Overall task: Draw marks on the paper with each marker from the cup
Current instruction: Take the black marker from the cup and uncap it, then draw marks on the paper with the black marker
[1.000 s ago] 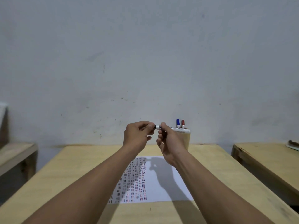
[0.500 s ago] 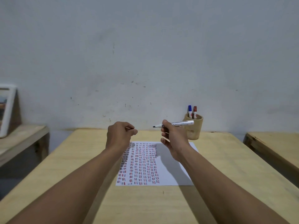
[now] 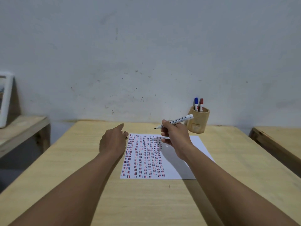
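A white paper (image 3: 187,154) lies on the wooden table (image 3: 146,201), its left half filled with columns of short red, blue and black marks. My right hand (image 3: 176,137) grips an uncapped white marker (image 3: 177,120) above the paper's far edge, black tip pointing left. My left hand (image 3: 113,141) rests low on the table just left of the paper's top corner, fingers curled around a small black cap (image 3: 125,132) that peeks out at the fingertips. A wooden cup (image 3: 197,122) at the back right holds a blue-capped marker (image 3: 196,103) and a red-capped marker (image 3: 201,104).
A grey wall stands right behind the table. A lower wooden bench (image 3: 21,128) with a white-framed picture (image 3: 5,98) is at the left. Another wooden table (image 3: 280,141) sits at the right, across a narrow gap.
The cap came off the marker. My hands drew apart and lowered: the left went down to the table beside the paper with the cap, the right holds the bare marker over the paper.
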The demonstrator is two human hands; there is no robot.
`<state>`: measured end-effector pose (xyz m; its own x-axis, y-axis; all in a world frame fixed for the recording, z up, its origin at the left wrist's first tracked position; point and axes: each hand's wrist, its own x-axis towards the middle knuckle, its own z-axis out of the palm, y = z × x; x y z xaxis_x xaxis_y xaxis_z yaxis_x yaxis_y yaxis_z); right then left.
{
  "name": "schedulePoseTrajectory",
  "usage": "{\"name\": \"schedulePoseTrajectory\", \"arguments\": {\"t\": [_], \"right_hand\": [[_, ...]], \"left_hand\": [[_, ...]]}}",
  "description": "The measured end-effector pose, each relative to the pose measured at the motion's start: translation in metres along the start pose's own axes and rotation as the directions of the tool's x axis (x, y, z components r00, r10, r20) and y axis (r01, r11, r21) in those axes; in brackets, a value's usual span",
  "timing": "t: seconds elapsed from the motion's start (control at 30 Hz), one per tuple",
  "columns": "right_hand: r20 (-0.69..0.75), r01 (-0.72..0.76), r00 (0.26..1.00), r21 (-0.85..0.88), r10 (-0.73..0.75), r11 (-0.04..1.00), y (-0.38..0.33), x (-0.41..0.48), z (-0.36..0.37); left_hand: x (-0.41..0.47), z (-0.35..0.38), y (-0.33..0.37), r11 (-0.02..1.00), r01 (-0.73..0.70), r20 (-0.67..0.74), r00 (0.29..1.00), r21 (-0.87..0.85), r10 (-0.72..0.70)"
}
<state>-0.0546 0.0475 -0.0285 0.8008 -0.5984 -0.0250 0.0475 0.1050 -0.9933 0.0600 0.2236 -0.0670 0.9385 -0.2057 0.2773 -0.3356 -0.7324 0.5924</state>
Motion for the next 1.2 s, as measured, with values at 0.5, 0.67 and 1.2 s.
{"name": "schedulePoseTrajectory", "arguments": {"t": [0.5,0.67,1.2], "right_hand": [[-0.095,0.109,0.976,-0.568,-0.197,0.816,0.037,-0.010,-0.027],[-0.095,0.105,0.975,-0.594,-0.199,0.798,0.037,-0.009,-0.026],[-0.075,0.106,0.980,-0.595,-0.186,0.796,0.035,-0.013,-0.025]], "left_hand": [[-0.031,-0.014,-0.028,0.903,-0.133,0.372,0.928,0.410,-0.032],[-0.030,-0.012,-0.031,0.897,-0.140,0.362,0.932,0.419,-0.024],[-0.033,-0.013,-0.029,0.901,-0.140,0.361,0.932,0.412,-0.020]]}}
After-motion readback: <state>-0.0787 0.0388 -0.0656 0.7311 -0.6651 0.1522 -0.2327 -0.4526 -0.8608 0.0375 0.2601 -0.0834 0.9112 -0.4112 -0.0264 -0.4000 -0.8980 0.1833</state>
